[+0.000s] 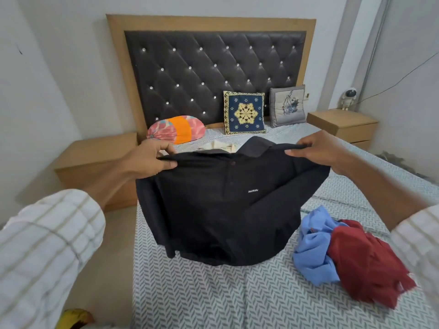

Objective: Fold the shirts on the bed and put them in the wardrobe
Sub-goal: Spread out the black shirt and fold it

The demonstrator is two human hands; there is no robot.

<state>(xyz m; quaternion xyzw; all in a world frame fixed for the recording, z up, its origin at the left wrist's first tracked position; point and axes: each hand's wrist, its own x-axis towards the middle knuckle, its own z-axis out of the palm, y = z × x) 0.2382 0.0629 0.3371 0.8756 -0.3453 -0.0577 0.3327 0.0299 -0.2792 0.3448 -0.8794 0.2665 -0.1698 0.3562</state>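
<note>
While both hands are pinching its shoulders, left hand (152,157) & right hand (318,150) are holding the black shirt (228,205) up over the bed (213,298), hem touching the sheet. Blue shirt (313,248) & red shirt (365,262) are lying crumpled just beside it, to the right.

Cream garment (219,146) mostly hidden behind black shirt (225,205), tiny white chest logo (253,191) unreadable, yellow thing (73,317) cut off at bottom edge, red cloth (365,262) blurred at its fringe
</note>
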